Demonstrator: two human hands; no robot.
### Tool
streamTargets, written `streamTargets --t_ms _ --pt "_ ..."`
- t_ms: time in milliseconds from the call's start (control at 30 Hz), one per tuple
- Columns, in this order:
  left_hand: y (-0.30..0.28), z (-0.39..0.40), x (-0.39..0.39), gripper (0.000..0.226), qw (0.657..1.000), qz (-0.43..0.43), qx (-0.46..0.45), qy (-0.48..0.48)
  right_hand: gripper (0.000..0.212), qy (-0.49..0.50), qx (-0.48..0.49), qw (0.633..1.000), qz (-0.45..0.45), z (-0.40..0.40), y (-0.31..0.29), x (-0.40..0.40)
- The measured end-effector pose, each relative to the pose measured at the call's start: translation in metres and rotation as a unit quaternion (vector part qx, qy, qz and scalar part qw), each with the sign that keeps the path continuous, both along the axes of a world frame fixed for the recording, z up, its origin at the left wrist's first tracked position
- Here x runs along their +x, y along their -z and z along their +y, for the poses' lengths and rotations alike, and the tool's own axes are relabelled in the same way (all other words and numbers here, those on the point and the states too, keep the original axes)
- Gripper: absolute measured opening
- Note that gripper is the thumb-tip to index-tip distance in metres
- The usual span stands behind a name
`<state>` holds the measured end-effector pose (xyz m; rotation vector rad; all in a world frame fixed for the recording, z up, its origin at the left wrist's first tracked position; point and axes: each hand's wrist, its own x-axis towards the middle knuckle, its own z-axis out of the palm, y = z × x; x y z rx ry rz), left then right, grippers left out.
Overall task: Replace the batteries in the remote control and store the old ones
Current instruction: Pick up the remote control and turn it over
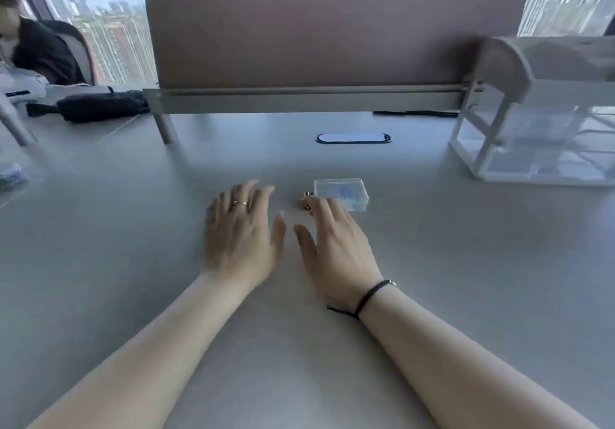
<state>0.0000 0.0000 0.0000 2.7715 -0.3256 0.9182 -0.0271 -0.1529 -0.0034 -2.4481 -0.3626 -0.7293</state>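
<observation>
Both hands flat on grey desk point(466, 262), remote not in view

Clear plastic box point(341, 193) lay just beyond right hand point(336, 249), closer to it than to left hand point(241, 232); small batteries point(307, 200) sat at right fingertips, against box's left edge, long axis unclear. Both hands lay spread, fingers straight, gripping nothing

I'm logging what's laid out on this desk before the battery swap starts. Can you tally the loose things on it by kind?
Small clear plastic box: 1
Batteries, partly hidden by the right hand's fingertips: apparently 2
Clear organiser with white frame: 1
Black folded umbrella: 1
Black pens by the divider, blurred: count unclear
Total: 5, pens left out. No remote control shows.
</observation>
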Motion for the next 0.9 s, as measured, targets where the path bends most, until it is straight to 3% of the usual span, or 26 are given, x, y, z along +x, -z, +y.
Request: streamTargets --t_ms 133,200,333,467,600,733,833,900 --pt "0.001 0.01 0.003 0.063 0.97 0.176 0.009 -0.169 0.038 0.0 -0.021 0.999 0.025 0.003 -0.003 -0.002" --pt "0.001 0.011 0.007 0.06 0.965 0.19 0.01 -0.183 0.041 -0.005 -0.028 0.998 0.055 0.002 -0.003 0.0" --pt "0.001 0.011 0.015 0.044 0.973 0.177 -0.02 -0.149 0.044 -0.018 -0.055 0.993 0.103 0.0 -0.001 0.007" --pt "0.006 0.01 0.029 0.045 0.98 0.15 -0.08 -0.101 0.048 -0.02 -0.068 0.99 0.122 0.001 -0.002 0.017" --pt "0.003 0.005 0.04 0.045 0.965 0.128 -0.227 -0.015 0.052 -0.028 -0.047 0.989 0.14 0.003 -0.005 0.027" --pt "0.0 0.003 0.041 0.031 0.889 0.169 -0.422 0.051 0.051 -0.031 -0.03 0.986 0.16 0.004 -0.005 0.035" --pt "-0.004 0.004 0.034 0.038 0.773 0.223 -0.581 0.118 0.05 -0.036 -0.004 0.983 0.178 0.002 -0.005 0.034" --pt "-0.009 0.004 0.028 0.04 0.716 0.272 -0.627 0.143 0.046 -0.036 0.011 0.982 0.187 0.001 -0.007 0.033"
